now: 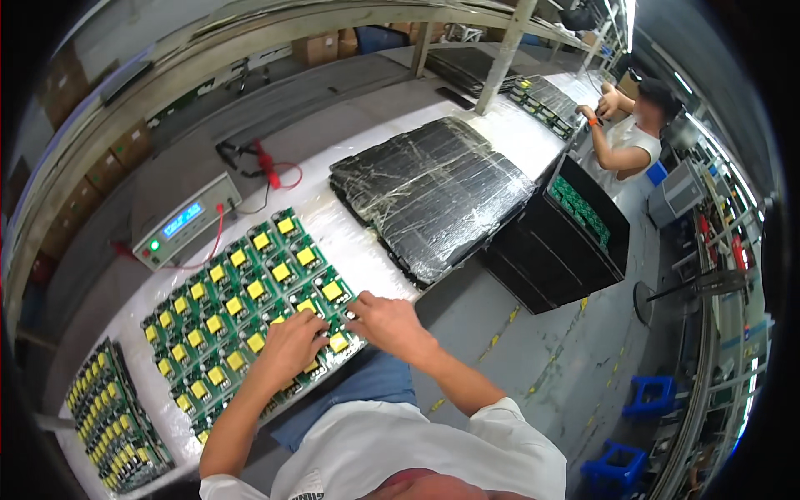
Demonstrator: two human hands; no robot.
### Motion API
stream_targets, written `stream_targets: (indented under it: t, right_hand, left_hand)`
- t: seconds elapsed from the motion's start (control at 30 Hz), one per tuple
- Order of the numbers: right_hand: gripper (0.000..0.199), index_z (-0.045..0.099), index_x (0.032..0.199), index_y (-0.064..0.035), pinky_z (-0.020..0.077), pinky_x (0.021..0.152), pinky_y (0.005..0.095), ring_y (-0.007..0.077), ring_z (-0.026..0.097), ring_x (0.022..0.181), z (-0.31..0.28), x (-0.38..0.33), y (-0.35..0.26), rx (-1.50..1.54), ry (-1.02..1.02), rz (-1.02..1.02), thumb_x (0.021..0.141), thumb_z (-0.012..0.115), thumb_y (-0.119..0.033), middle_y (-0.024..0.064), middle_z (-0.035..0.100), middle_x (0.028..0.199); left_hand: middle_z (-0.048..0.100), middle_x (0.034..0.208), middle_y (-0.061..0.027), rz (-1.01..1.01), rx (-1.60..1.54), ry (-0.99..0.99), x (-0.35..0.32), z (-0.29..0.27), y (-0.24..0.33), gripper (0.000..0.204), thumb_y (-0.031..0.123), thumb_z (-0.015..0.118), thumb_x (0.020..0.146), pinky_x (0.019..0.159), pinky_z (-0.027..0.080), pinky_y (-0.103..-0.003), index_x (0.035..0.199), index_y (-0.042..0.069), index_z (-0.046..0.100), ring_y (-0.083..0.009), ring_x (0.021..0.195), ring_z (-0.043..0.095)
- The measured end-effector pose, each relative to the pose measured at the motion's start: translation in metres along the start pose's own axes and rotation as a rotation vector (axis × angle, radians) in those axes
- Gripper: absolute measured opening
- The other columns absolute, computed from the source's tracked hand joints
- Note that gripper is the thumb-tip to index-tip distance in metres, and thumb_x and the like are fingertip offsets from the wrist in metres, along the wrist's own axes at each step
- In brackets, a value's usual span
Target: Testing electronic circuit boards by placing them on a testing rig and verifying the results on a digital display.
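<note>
A large array of green circuit boards (234, 305), each with a yellow block-shaped component, covers the white-topped bench in front of me. My left hand (292, 343) is bent over the boards near the front right of the array, its fingers curled onto them. Close beside it, my right hand (387, 323) has its fingertips drawn together at the right edge of the array. Both hands appear to grip a circuit board (337, 342) at that corner. The fingers hide their exact contact points.
A bench meter (185, 221) with red and black leads stands behind the boards. Stacked boards (108, 417) lie at left, black sheets (437, 187) at right. A black bin (554, 242) stands beyond the bench's front edge. Another person (625, 142) works farther right. Blue stools (650, 396) are on the floor.
</note>
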State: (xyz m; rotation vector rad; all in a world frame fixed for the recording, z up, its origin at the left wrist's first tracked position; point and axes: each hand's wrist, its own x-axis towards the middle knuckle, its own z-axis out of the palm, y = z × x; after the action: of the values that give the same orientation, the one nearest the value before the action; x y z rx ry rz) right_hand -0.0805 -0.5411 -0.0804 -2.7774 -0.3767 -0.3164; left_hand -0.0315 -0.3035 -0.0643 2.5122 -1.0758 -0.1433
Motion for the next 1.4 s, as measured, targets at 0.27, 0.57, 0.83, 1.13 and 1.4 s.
stream_targets:
  t: [0.27,0.57,0.83,1.13,1.4]
  right_hand:
    - [0.019,0.073,0.107,-0.0097,0.0519,0.060,0.0352,0.0241,0.064,0.066,-0.038,0.001,0.032,0.169,0.293,0.015,0.092,0.076,-0.021,0.0047,0.064,0.091]
    - [0.015,0.073,0.105,-0.0048,0.0546,0.075,0.0390,0.0283,0.066,0.080,-0.177,0.090,0.271,-0.249,0.342,0.096,0.095,0.072,-0.016,0.0080,0.064,0.093]
    - [0.021,0.079,0.102,-0.0035,0.0559,0.078,0.0425,0.0312,0.069,0.083,-0.147,0.248,0.456,-0.332,0.178,0.265,0.094,0.074,-0.022,0.0101,0.070,0.095]
    - [0.018,0.082,0.099,-0.0051,0.0578,0.075,0.0454,0.0376,0.074,0.085,-0.108,0.311,0.522,-0.362,0.054,0.218,0.087,0.077,-0.018,0.0141,0.078,0.093]
    - [0.020,0.083,0.100,-0.0058,0.0582,0.075,0.0449,0.0371,0.074,0.083,-0.098,0.315,0.533,-0.326,0.025,0.246,0.086,0.078,-0.019,0.0137,0.080,0.092]
  left_hand:
    - [0.065,0.092,-0.0058,0.116,0.085,0.040,0.030,-0.047,0.034,0.018,0.017,0.078,0.086,0.070,0.051,-0.037,0.101,0.011,0.072,-0.0277,0.085,0.067]
    - [0.064,0.091,-0.0083,0.257,0.135,0.310,0.272,-0.051,0.049,0.010,0.016,0.074,0.088,0.070,0.052,-0.043,0.092,0.007,0.071,-0.0314,0.082,0.065]
    - [0.073,0.104,-0.0160,0.151,0.058,0.330,0.536,0.032,0.024,0.019,0.014,0.070,0.089,0.081,0.056,-0.049,0.100,0.001,0.077,-0.0403,0.091,0.070]
    - [0.077,0.101,-0.0177,0.036,-0.010,0.223,0.622,0.053,0.023,0.021,0.014,0.071,0.088,0.082,0.057,-0.050,0.100,0.000,0.080,-0.0409,0.093,0.073]
    - [0.078,0.100,-0.0189,0.002,-0.046,0.212,0.638,0.057,0.023,0.021,0.015,0.071,0.089,0.081,0.057,-0.050,0.099,-0.001,0.080,-0.0400,0.092,0.074]
